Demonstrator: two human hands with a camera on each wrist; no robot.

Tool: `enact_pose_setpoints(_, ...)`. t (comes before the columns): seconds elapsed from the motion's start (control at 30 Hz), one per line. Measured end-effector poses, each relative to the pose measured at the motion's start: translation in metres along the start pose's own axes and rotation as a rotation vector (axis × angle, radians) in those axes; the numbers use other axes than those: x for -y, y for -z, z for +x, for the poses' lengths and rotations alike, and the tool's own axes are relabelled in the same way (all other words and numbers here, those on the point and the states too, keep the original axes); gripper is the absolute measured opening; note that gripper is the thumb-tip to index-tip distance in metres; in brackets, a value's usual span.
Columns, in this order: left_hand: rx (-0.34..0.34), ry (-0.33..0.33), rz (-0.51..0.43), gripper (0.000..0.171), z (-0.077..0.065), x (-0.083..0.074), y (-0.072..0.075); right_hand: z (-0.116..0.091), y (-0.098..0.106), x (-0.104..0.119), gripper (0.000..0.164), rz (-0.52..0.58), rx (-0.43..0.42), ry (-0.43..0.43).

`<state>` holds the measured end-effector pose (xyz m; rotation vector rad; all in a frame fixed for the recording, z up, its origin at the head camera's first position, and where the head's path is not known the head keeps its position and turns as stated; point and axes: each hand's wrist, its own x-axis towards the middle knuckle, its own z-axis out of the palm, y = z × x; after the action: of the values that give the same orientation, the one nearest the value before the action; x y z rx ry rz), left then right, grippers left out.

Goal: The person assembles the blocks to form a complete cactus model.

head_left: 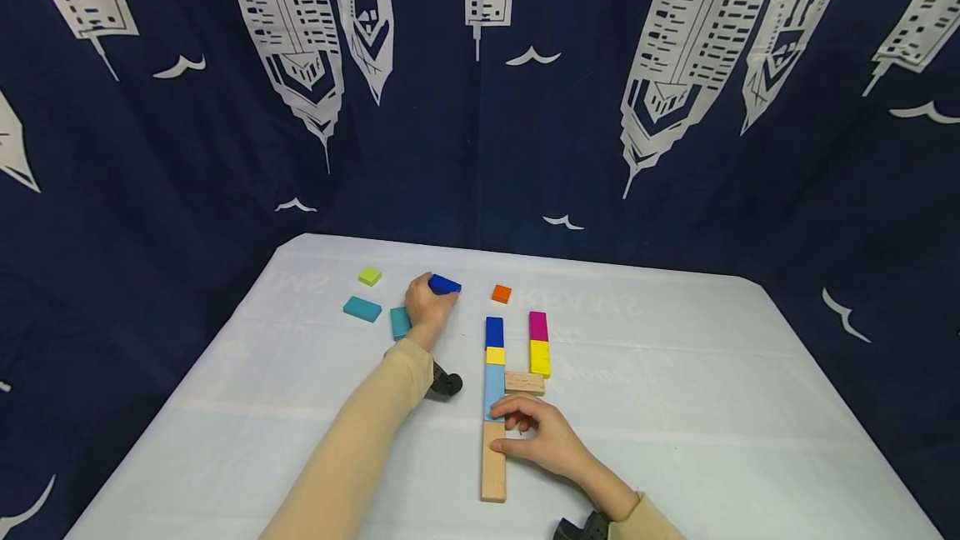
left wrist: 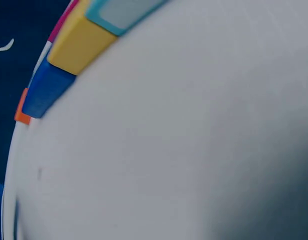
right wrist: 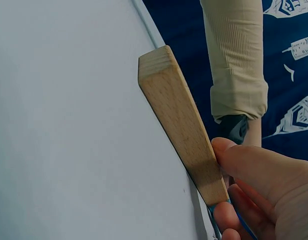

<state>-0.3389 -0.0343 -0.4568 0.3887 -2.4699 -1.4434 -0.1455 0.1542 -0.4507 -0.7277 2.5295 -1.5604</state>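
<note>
Toward the far side of the table, my left hand (head_left: 427, 302) grips a dark blue triangular block (head_left: 445, 284). The left wrist view shows neither that hand nor its block. Nearer, my right hand (head_left: 542, 438) lies over a straight row of blocks, its thumb touching a long plain wooden block (head_left: 492, 477) and its bent fingers at the light blue block (head_left: 494, 382). Beyond these, the row continues with a yellow block (head_left: 495, 355) and a blue block (head_left: 494, 332). In the right wrist view, the thumb meets the wooden block (right wrist: 179, 120) along its edge.
Right of the row stand a short wooden block (head_left: 524, 382), a yellow block (head_left: 540, 358) and a magenta block (head_left: 537, 326). An orange block (head_left: 501, 294) lies farther back. On the left are a lime green block (head_left: 370, 276) and two teal blocks (head_left: 362, 309), one partly behind the left hand.
</note>
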Motion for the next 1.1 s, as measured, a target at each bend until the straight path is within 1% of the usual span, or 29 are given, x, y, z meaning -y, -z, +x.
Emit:
enact_pose_setpoints(0.07,0.021,-0.022,-0.006,0.063,0.001,-0.003,0.001,0.000,0.000,0.000,0.032,-0.002,0.000,0.000)
enact_pose_setpoints(0.2,0.081,-0.061,-0.072,0.065,0.004,-0.010,-0.001,0.000,0.000,0.000,0.032,-0.007,0.001,-0.001)
enact_pose_setpoints(0.3,0.159,-0.064,-0.145,0.066,0.004,-0.017,-0.004,0.000,0.001,0.000,0.032,-0.007,0.003,-0.004)
enact_pose_setpoints(0.47,0.301,-0.069,-0.211,0.067,0.003,-0.025,-0.008,0.000,0.001,0.000,0.031,-0.001,0.008,-0.018)
enact_pose_setpoints(0.67,0.423,-0.103,-0.207,0.064,-0.001,-0.026,-0.011,0.000,0.001,-0.001,0.032,-0.001,0.010,-0.009)
enact_pose_setpoints(0.8,0.498,-0.095,-0.221,0.063,-0.006,-0.023,-0.013,0.000,0.000,-0.001,0.032,-0.004,0.010,-0.002)
enact_pose_setpoints(0.97,0.566,-0.101,-0.192,0.061,-0.009,-0.019,-0.016,0.001,0.000,-0.002,0.032,0.005,0.010,-0.006)
enact_pose_setpoints(1.1,0.604,-0.112,-0.175,0.059,-0.010,-0.017,-0.019,0.001,0.000,-0.003,0.032,0.006,0.011,-0.009)
